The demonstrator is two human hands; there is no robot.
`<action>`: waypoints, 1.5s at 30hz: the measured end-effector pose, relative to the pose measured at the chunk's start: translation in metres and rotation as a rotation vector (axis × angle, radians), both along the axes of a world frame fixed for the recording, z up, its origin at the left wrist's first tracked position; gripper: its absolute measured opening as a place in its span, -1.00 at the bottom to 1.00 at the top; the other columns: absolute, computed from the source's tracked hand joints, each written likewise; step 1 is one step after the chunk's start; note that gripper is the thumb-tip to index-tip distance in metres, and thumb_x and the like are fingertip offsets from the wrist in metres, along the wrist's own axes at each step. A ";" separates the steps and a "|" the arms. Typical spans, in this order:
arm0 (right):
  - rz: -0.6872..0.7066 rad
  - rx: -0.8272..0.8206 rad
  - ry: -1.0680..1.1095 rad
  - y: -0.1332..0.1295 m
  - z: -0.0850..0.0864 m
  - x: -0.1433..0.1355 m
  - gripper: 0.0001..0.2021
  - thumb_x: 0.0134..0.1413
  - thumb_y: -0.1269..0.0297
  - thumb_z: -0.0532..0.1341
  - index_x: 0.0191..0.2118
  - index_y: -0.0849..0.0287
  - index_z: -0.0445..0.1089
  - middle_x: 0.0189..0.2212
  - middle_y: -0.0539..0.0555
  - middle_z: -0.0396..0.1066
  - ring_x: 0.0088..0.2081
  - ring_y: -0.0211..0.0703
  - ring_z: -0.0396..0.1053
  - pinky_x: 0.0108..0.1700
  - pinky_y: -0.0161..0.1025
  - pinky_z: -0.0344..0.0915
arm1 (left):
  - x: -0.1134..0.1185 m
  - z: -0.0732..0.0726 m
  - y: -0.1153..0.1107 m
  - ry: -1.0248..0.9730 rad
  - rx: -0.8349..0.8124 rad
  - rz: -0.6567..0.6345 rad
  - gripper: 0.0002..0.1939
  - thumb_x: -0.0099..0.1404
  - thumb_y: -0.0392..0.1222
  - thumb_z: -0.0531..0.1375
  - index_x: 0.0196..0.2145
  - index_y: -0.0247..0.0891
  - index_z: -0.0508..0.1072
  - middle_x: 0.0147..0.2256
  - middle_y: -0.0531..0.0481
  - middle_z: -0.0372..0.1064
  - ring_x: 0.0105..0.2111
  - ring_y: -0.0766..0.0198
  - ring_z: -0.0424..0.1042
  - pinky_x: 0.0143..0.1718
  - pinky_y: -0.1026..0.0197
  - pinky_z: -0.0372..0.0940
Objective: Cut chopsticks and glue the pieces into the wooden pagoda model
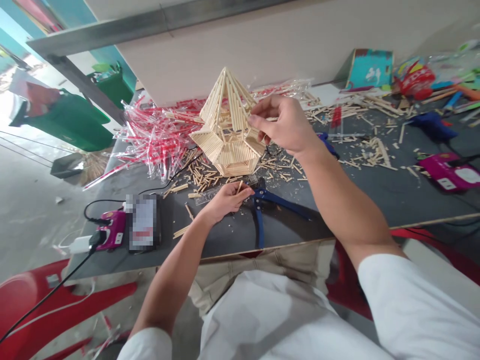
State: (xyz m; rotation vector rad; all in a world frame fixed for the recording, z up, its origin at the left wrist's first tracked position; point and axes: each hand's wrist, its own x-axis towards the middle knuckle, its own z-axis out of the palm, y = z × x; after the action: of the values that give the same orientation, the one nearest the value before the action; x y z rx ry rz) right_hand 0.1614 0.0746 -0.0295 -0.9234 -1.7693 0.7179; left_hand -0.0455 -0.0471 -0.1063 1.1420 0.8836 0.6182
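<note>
A pale wooden stick model (233,107) with a pointed roof and flared lower panels stands upright on the dark table (296,235). My right hand (279,120) is at the right side of its roof, thumb and fingers pinched together; what they hold, if anything, is hidden. My left hand (230,199) is low in front of the model, closed on a short wooden stick (240,186). Just right of my left hand lies a blue-handled cutter (259,200), its handles spread apart. Cut stick pieces (206,175) are scattered around the model's base.
Red and clear plastic wrappers (161,135) heap at the left. A phone (144,222) and a magenta power block (114,230) lie near the front left. Another magenta block (448,171) and a blue tool (433,126) are at the right. Green bins (69,120) stand beyond the table.
</note>
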 end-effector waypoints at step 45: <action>-0.017 -0.252 0.142 -0.016 0.022 -0.007 -0.62 0.08 -0.03 0.45 -0.30 0.13 0.36 -0.42 0.00 0.44 -0.59 -0.38 0.32 -0.66 -0.40 0.22 | 0.002 0.000 0.000 0.007 -0.001 0.001 -0.50 0.28 0.21 0.35 -0.17 -0.32 0.43 -0.57 0.28 -0.12 -0.64 0.52 -0.14 -0.64 0.38 -0.17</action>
State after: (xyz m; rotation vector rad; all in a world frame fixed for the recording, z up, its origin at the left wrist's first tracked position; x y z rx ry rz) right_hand 0.1540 0.0586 -0.0078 -1.0267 -1.5677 0.9868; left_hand -0.0437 -0.0475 -0.1067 1.1434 0.8906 0.6146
